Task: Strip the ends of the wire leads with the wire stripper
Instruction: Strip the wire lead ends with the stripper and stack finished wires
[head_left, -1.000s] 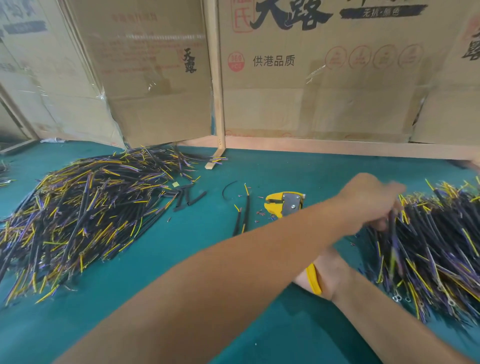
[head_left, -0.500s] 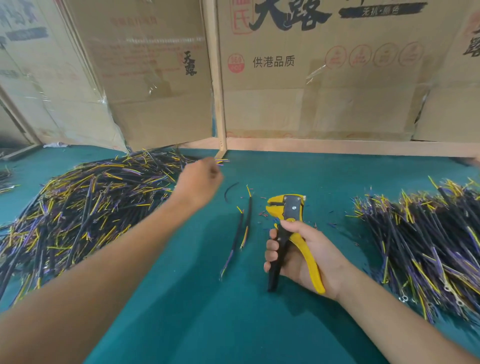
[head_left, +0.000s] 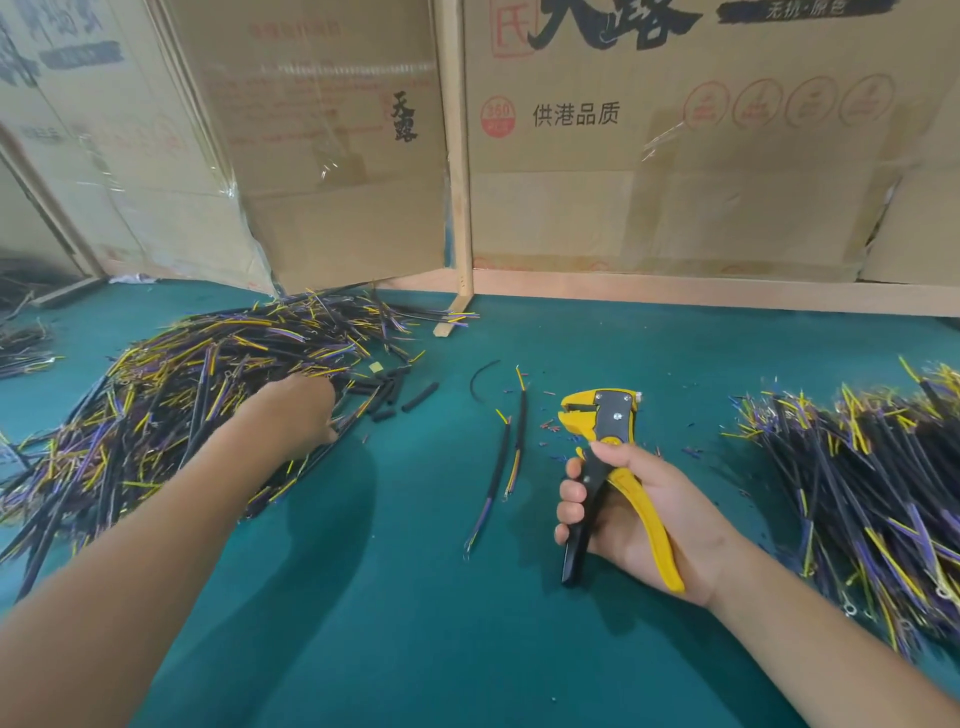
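I am holding the stripper (head_left: 605, 457) upright in my right hand (head_left: 636, 514), fingers curled round its black handle and palm against the yellow one, the two handles standing spread apart. Its yellow and grey head is pointing away from me, just past my thumb, with its mouth facing left. Tiny coloured scraps (head_left: 550, 428) are lying on the green mat (head_left: 415, 597) around the head. Just left of that hand two leads (head_left: 506, 462) are lying side by side, black-sleeved with yellow and purple cores showing at the ends. My left hand (head_left: 298, 408) is resting on the near edge of the left pile (head_left: 171, 395), palm down; I cannot tell whether its fingers are gripping any wire. Short black tubes (head_left: 389, 392) are lying just right of it. Half a second ago this hand was raised above the mat by that pile; now it is lying lower and further left, down on the wires. The right pile (head_left: 857, 467) is lying beyond my right hand, unchanged, as is the stripper.
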